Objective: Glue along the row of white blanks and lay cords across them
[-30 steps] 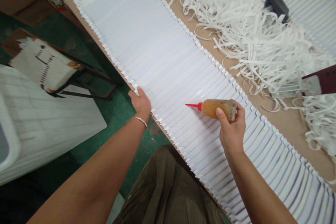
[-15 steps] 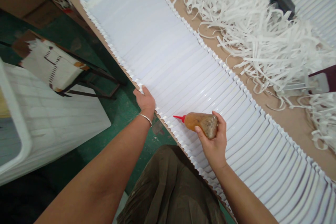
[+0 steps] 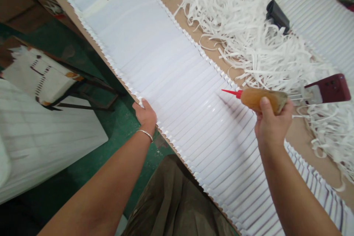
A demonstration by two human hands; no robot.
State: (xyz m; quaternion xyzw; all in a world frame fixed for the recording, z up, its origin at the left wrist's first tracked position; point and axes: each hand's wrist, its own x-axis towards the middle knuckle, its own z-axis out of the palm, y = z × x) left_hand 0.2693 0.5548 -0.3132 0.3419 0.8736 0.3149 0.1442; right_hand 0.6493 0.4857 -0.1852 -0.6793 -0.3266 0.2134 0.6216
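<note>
Stretching diagonally across our head view is a long brown workbench, and lying along its near side is a wide band of overlapping white paper sheets, fanned so that each narrow edge is showing beside the next. We are gripping a squeezable amber glue bottle with a red pointed nozzle in our right hand, fingers clenched round its body and the thumb pressing on top; the bottle is lying nearly level above the far edge of the fanned sheets, its red tip pointing left and casting a shadow on the paper. Our left hand, wearing a thin silver bangle at the wrist, is resting on the near edge of the same sheets, fingers curled over the bench rim and grasping nothing loose. Beyond the bottle, a tangled heap of white paper strips is covering the bench, with a small black object sitting on it and a dark red rectangular item lying just right of our right hand. Below the bench, green flooring is showing.
</note>
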